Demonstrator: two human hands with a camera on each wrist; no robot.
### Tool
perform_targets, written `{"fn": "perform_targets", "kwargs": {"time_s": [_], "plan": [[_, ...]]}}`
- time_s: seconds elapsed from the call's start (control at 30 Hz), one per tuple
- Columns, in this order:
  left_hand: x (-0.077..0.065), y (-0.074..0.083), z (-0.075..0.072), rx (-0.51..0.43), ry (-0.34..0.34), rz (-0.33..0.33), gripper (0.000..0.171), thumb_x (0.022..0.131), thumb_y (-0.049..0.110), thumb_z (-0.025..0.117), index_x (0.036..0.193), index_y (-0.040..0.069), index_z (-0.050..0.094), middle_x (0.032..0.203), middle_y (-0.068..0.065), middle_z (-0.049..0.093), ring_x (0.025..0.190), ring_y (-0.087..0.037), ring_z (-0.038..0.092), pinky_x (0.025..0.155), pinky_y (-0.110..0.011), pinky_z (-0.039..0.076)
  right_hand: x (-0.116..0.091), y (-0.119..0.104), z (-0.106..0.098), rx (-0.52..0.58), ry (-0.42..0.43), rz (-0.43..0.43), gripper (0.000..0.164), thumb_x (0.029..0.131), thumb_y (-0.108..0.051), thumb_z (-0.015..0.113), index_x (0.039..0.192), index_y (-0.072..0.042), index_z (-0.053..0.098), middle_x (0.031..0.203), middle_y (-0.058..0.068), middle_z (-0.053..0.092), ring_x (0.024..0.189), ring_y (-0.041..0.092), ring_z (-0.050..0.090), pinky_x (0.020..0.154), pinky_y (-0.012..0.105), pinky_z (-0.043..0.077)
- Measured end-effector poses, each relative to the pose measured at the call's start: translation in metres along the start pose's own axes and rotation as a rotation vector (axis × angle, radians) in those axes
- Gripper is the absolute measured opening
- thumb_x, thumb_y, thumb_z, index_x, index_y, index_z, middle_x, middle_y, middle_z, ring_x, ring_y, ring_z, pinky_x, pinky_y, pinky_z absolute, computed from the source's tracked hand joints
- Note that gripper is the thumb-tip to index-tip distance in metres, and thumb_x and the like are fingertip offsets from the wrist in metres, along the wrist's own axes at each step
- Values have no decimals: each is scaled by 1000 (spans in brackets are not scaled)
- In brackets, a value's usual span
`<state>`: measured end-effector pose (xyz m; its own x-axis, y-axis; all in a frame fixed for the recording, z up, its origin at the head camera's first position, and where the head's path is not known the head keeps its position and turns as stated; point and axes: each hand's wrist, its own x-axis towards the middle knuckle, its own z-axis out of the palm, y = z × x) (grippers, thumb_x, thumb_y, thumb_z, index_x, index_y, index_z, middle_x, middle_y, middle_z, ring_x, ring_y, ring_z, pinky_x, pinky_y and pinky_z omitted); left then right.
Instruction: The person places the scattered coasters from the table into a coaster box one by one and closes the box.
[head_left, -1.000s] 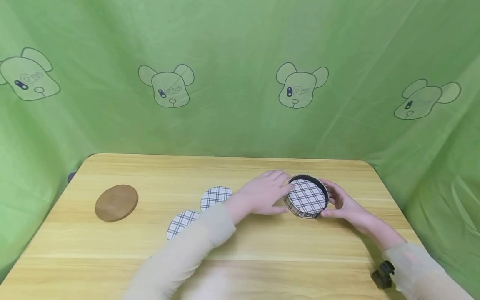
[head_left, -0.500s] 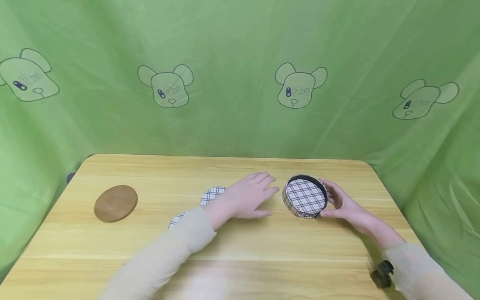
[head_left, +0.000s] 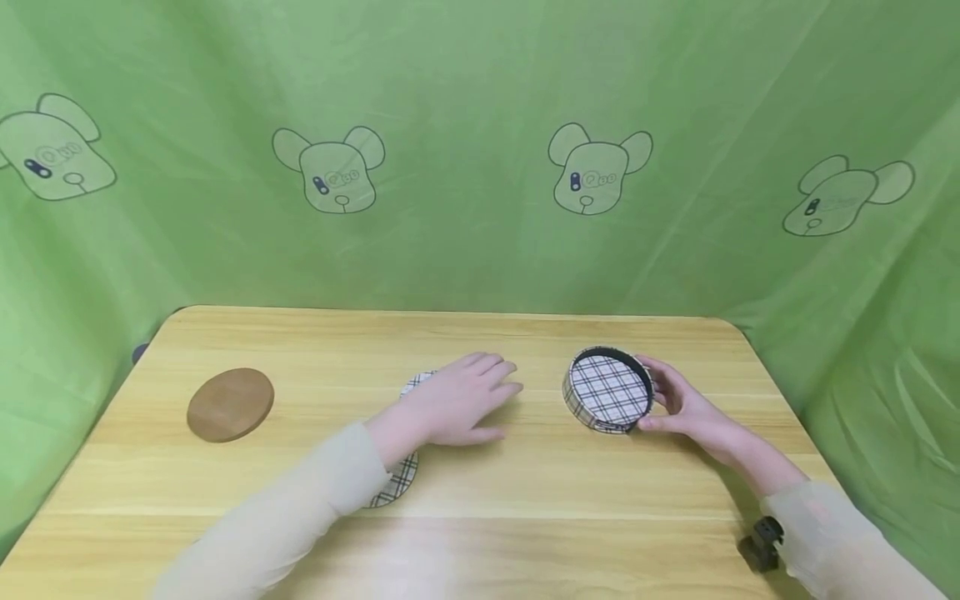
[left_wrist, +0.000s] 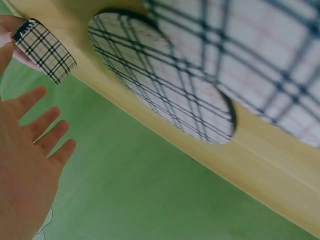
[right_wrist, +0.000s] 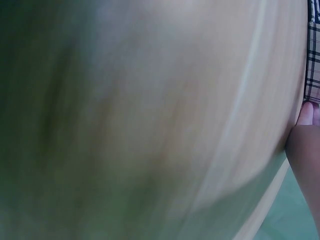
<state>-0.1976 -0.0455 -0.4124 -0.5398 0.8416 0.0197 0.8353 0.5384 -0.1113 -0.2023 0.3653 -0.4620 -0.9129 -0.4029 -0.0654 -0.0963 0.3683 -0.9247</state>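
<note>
In the head view, my right hand [head_left: 688,412] grips the right side of a shallow round plaid coaster holder [head_left: 578,408], thumb at the front and fingers behind. The holder has a dark inner rim, and a plaid disc [head_left: 611,389] shows inside it. My left hand [head_left: 459,404] is over the table, fingers spread and holding nothing, to the left of the holder. Its hand and sleeve partly cover two round plaid coasters, a far one [head_left: 415,382] and a near one [head_left: 402,481]. Both plaid faces show large in the left wrist view.
A flat brown disc [head_left: 230,405] lies on the left of the wooden table [head_left: 525,542]. Green cloth [head_left: 465,250] with mouse-like drawings hangs behind and at the sides. A small black device [head_left: 761,544] sits at the right wrist.
My left hand has let go of the holder's left side and drawn back leftward, over the plaid coasters. The right hand keeps its grip, and the holder stays in place.
</note>
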Motion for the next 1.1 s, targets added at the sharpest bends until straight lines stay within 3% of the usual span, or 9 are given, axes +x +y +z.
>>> {"fn": "perform_targets", "kwargs": {"time_s": [0.23, 0.63, 1.1], "plan": [[-17, -5, 9, -24, 2, -6, 70, 102, 57, 60, 156, 14, 51, 162, -12, 49, 152, -30, 45, 133, -43, 32, 0, -1, 0, 9, -1, 10, 102, 87, 6, 78, 166, 3, 14, 158, 37, 29, 123, -8, 50, 102, 5, 42], [-44, -19, 25, -208, -7, -76, 71, 102, 56, 62, 156, 11, 50, 163, -18, 46, 154, -36, 42, 133, -49, 31, 0, 0, 0, 7, 2, 9, 101, 87, 5, 78, 166, 2, 15, 157, 35, 30, 123, -8, 50, 103, 6, 42], [-58, -40, 39, -334, 4, -158, 86, 94, 62, 70, 159, 11, 47, 165, -18, 43, 154, -36, 41, 132, -52, 32, 0, 3, -1, 2, 4, 9, 103, 86, 6, 78, 167, 0, 16, 157, 35, 31, 123, -8, 50, 104, 6, 41]]}}
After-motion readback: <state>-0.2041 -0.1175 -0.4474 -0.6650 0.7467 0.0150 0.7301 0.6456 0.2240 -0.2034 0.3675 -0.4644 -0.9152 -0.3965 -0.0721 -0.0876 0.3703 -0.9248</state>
